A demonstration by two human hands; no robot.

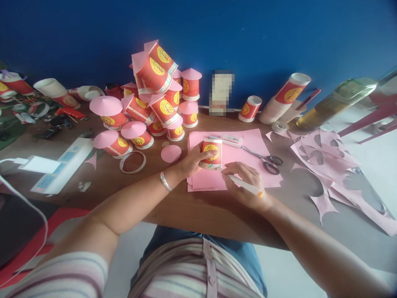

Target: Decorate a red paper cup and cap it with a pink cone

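The left hand (pixel 192 164) clasped a red-and-yellow paper cup (pixel 214 147); at its four o'clock, the right hand (pixel 248 198) gripped a white pen-shaped tool (pixel 247 186).

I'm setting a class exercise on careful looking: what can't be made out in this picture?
All in the head view:
Left hand: most fingers are hidden behind the held red cup.
White pen: its front end, by the right hand, is too small to tell.
Pale object by the wall: blurred by pixelation.
White cable: cut off by the left edge.
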